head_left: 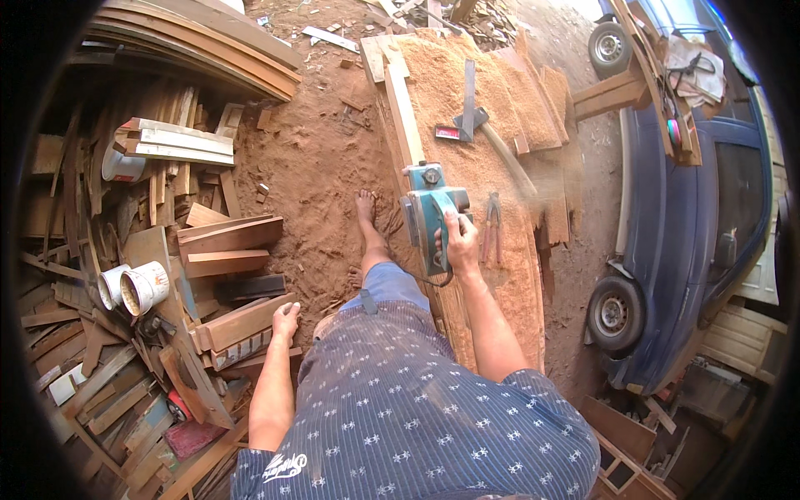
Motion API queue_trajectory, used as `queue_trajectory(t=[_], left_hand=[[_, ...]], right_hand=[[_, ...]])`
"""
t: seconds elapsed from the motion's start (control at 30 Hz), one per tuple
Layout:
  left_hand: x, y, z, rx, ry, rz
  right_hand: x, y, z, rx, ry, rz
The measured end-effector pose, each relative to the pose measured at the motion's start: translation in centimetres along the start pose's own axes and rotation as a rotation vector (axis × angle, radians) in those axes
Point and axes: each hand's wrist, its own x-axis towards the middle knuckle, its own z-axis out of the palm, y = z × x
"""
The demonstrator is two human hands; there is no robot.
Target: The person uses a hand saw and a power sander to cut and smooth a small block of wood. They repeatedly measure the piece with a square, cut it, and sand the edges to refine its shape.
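My right hand [461,240] is wrapped round the handle of a teal electric planer [427,208]. The planer rests over a pale wooden strip [403,112] that runs along the left side of the sawdust-covered workbench [467,308]. My left hand [285,320] hangs at my side with its fingers curled in and nothing seen in them, close to stacked boards [250,325]. Beyond the planer lie a try square [469,96] and a hammer [508,158] on the sawdust. Pincers [492,229] with reddish handles lie right of my right hand.
Scrap wood [108,358] is heaped on the left, with white buckets [143,288] among it. Long planks [208,46] lie at the far left. A blue car [675,242] stands to the right of the bench. Bare brown earth [308,158] lies between heap and bench.
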Motion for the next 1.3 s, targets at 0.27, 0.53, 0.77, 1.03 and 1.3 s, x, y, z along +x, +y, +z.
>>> queue_trajectory(t=[0.27,0.53,0.77,1.03,1.3], left_hand=[[-1.6,0.2,0.3,-0.010,0.000,0.042],[-0.2,-6.6,0.9,0.186,-0.030,0.030],[-1.8,-3.4,1.3,0.035,-0.018,-0.001],[-2.3,-1.0,2.2,0.002,-0.002,0.025],[-0.9,-4.7,3.3,0.019,-0.032,-0.063]], right_hand=[[-9.1,1.0,-5.1,-0.085,0.039,0.089],[-12.5,2.2,-8.4,-0.104,0.015,0.090],[-7.4,1.8,-4.7,-0.039,0.005,-0.029],[-0.5,-0.1,-0.7,0.021,-0.035,-0.053],[4.7,-1.1,1.9,0.037,-0.022,-0.110]])
